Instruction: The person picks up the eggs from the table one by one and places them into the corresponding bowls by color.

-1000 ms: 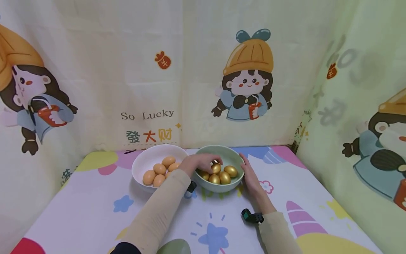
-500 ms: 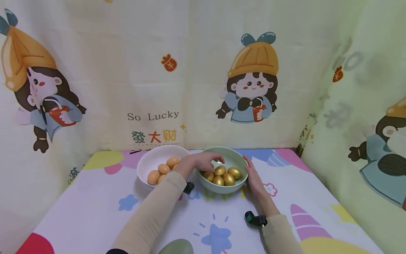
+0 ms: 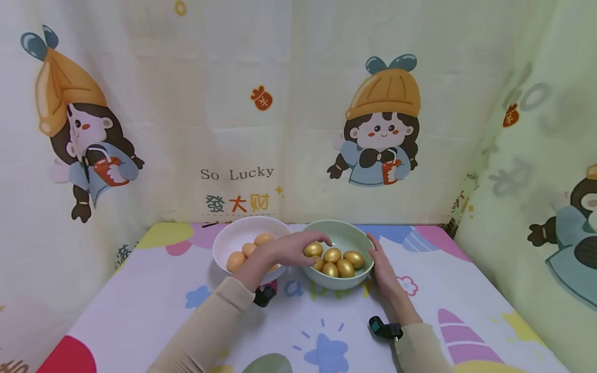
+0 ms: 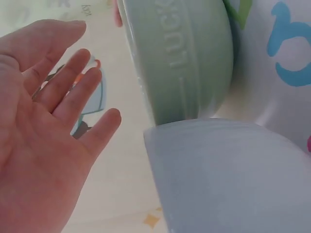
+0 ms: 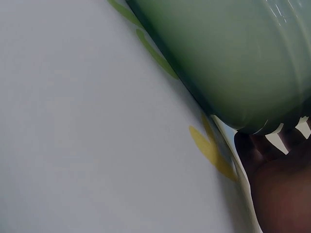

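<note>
Above the gap between two bowls is my left hand (image 3: 296, 248), its fingers reaching over the green bowl's left rim and holding nothing. In the left wrist view this hand (image 4: 43, 126) has its palm exposed and fingers spread, apart from the bowls. Several golden eggs (image 3: 346, 268) lie inside the green bowl (image 3: 339, 283). Against that bowl's right outer side rests my right hand (image 3: 384, 269), fingers extended along the wall; the right wrist view shows its fingers (image 5: 250, 150) at the bowl's side. Several brown eggs (image 3: 236, 261) sit in the white bowl (image 3: 228, 235), partly hidden by my left hand and wrist.
Both bowls stand side by side near the back of a table with a printed cloth (image 3: 280, 331). A patterned curtain (image 3: 308, 155) rises behind and at both sides. A small black strip (image 3: 210, 225) lies behind the white bowl.
My left hand has lifted from among the golden eggs and drawn left, uncovering more of them. My right hand stays on the green bowl. The whole view has shifted slightly.
</note>
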The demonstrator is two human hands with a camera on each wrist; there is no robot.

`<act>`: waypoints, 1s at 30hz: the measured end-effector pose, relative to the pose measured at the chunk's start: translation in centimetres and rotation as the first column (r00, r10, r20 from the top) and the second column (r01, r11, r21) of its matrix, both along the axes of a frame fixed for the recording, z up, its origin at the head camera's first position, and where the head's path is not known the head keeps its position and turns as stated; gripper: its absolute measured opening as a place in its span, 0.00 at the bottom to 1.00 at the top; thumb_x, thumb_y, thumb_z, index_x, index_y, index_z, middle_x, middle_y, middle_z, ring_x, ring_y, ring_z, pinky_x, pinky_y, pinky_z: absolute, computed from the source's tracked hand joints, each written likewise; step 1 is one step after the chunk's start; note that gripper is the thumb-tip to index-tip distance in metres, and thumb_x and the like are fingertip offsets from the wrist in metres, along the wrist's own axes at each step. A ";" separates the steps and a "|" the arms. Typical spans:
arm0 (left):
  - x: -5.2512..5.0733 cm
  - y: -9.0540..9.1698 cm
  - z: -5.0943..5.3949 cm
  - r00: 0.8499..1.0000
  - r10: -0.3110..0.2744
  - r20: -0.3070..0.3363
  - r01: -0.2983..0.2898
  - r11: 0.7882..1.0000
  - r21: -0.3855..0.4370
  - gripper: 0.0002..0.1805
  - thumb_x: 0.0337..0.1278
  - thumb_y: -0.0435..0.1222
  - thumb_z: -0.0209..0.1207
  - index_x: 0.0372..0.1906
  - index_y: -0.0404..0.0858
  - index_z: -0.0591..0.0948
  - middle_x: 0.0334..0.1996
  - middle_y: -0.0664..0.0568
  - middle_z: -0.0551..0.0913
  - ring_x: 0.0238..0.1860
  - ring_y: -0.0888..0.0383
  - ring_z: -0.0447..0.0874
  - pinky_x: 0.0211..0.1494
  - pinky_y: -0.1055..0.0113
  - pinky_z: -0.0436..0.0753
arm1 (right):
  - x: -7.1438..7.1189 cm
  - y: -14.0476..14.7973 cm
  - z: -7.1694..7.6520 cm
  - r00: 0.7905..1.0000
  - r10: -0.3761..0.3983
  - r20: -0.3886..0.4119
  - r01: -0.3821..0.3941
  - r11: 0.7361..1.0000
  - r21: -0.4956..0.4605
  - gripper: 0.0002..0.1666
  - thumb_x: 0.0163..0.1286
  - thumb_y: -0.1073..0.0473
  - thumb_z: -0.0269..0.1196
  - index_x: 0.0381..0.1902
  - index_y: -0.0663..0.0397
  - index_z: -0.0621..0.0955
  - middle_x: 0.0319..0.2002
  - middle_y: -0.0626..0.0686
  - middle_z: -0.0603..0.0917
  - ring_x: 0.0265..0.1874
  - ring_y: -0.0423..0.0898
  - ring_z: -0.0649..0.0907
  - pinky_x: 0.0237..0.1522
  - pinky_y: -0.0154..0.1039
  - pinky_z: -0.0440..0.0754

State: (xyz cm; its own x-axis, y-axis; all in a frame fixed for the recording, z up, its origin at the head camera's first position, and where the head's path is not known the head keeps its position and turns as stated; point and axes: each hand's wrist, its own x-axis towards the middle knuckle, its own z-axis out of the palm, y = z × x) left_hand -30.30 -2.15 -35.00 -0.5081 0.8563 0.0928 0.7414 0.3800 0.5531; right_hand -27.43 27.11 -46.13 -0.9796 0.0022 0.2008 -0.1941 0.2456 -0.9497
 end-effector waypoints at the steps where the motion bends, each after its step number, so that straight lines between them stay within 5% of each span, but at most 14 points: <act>1: 0.3 -0.1 0.0 1.000 0.010 -0.007 -0.010 1.000 0.002 0.26 0.63 0.27 0.60 0.65 0.41 0.74 0.63 0.49 0.75 0.64 0.54 0.71 0.70 0.59 0.68 | -0.1 0.1 0.0 1.000 0.002 -0.003 -0.002 1.000 -0.002 0.32 0.84 0.55 0.34 0.82 0.54 0.48 0.80 0.59 0.47 0.78 0.58 0.47 0.76 0.55 0.41; 12: 3.6 -1.5 -0.2 0.995 0.078 -0.056 -0.078 0.997 0.010 0.25 0.65 0.30 0.60 0.66 0.44 0.74 0.62 0.57 0.76 0.58 0.59 0.74 0.65 0.65 0.73 | -0.2 0.5 0.0 1.000 0.014 0.018 -0.014 0.999 -0.029 0.32 0.84 0.56 0.33 0.82 0.53 0.47 0.80 0.60 0.45 0.78 0.58 0.46 0.76 0.55 0.41; 15: 4.6 -2.5 -0.3 0.993 0.109 -0.054 -0.107 0.994 0.031 0.25 0.65 0.30 0.60 0.66 0.44 0.74 0.62 0.55 0.76 0.47 0.58 0.82 0.53 0.65 0.83 | -0.5 0.5 0.1 1.000 0.016 0.014 -0.016 0.999 -0.032 0.33 0.84 0.55 0.33 0.82 0.53 0.47 0.81 0.59 0.45 0.78 0.57 0.45 0.76 0.55 0.41; 20: 6.2 -4.5 -0.9 0.985 0.156 -0.072 -0.150 0.985 0.081 0.24 0.64 0.31 0.60 0.65 0.41 0.75 0.60 0.52 0.77 0.40 0.59 0.81 0.46 0.65 0.84 | -0.7 0.5 0.4 1.000 0.018 0.008 -0.018 0.999 -0.026 0.33 0.84 0.54 0.34 0.82 0.53 0.47 0.81 0.59 0.45 0.78 0.57 0.44 0.76 0.56 0.40; 26: 8.3 -6.9 -2.7 0.973 0.229 -0.021 -0.225 0.967 0.118 0.23 0.65 0.33 0.62 0.64 0.42 0.76 0.53 0.60 0.78 0.40 0.63 0.76 0.48 0.65 0.81 | -0.4 0.8 0.0 0.999 0.014 0.033 -0.013 1.000 -0.018 0.33 0.85 0.54 0.34 0.82 0.51 0.46 0.81 0.58 0.44 0.78 0.56 0.43 0.76 0.56 0.40; 30: 9.7 -8.4 -3.6 0.966 0.256 -0.024 -0.248 0.954 0.171 0.21 0.64 0.32 0.63 0.62 0.43 0.77 0.53 0.62 0.78 0.50 0.62 0.75 0.57 0.62 0.79 | -0.4 1.3 0.5 0.999 -0.003 0.041 0.003 1.000 0.007 0.33 0.84 0.56 0.33 0.82 0.51 0.46 0.81 0.58 0.44 0.78 0.56 0.43 0.76 0.56 0.39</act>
State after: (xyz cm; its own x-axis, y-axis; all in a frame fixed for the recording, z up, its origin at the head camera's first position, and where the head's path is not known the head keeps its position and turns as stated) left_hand -20.58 -10.53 -38.57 -0.6974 0.6718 0.2496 0.6589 0.4640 0.5921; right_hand -27.83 28.37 -45.63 -0.9871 0.0038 0.1601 -0.1540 0.2531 -0.9551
